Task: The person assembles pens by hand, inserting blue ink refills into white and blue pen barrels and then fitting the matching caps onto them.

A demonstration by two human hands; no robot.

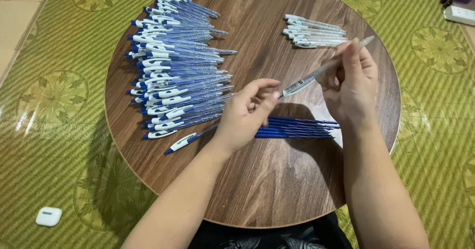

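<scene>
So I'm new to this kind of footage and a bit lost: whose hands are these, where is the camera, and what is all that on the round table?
The single picture comes from a camera worn on a person's head, looking down at their own two bare hands. The right hand pinches a clear plastic pen barrel near its far end; the left hand touches its near tip with the fingertips. Below lies a round brown wooden table. On it are a big pile of finished blue-and-white pens at the left, a small group of clear white-clipped barrels at the far right, and a row of thin blue refills under the hands. A small white case sits on the green woven mat.
</scene>
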